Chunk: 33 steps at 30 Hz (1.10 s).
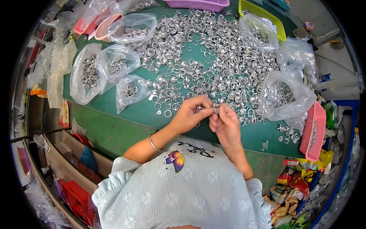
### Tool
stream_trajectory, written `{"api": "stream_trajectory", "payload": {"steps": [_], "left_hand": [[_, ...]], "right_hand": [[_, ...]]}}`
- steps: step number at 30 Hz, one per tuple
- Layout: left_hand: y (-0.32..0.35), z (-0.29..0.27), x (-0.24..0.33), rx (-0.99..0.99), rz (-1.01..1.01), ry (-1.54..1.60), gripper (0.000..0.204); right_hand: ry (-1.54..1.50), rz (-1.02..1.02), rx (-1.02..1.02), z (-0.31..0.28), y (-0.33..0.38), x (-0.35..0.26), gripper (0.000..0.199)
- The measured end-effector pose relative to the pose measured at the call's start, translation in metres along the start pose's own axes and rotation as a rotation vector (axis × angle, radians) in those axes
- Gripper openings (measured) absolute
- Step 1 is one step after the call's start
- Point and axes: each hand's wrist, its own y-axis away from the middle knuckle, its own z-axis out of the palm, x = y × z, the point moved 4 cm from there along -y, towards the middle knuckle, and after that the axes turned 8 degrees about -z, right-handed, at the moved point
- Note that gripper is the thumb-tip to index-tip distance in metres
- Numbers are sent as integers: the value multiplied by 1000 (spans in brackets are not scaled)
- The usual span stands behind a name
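Both hands meet over the near edge of the green table (pixel 133 114), fingertips nearly touching. Between the thumb and fingers of my left hand (pixel 193 113) shows a silvery metal ring (pixel 199 108). My right hand (pixel 225 121) pinches a small silvery ring (pixel 215 109) where the fingertips come together; its exact shape is partly hidden by the fingers. Just beyond my hands spreads a wide heap of silvery metal rings (pixel 240 72), with looser ones lying toward the left.
Clear plastic bags of rings (pixel 85 74) stand at the left, and another open bag (pixel 284 97) at the right. A pink basket (pixel 314 133) sits at the right edge, a green-yellow basket (pixel 280 28) and a purple basket (pixel 198 4) at the back. Drawers (pixel 70 160) flank the left.
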Motion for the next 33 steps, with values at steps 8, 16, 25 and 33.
{"api": "stream_trajectory", "payload": {"steps": [8,16,25,33], "left_hand": [[5,-5,-20,-17,-368,642,19],[0,-34,-26,325,-337,159,19],[6,-44,-25,385,-194,-263,23],[24,-27,-29,137,-591,472,25]], "right_hand": [[651,-473,-86,9,11,-12,9],[177,-120,32,-5,-5,-15,16],[-136,83,177,-24,-9,4,15],[-188,74,68,-39,-10,14,14]]}}
